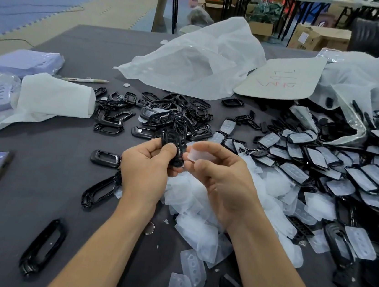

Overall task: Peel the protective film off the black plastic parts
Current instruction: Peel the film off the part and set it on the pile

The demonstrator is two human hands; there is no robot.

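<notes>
Black plastic part (173, 148) held up over the worktop (66, 128), left hand (147, 169) curled round it, right hand (222, 180) pinching its film (196, 155).
It looks light, stiff and glossy, so probably slippery; grip the rim. The film seems thin and limp; take an edge. The clear bag (352, 134) on the right spills film-covered parts (324, 164); the crumpled bag (194, 60) behind looks empty.

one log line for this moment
step: peeling | left hand: grips black part | right hand: pinches film | discarded films: heaped under hands
</notes>
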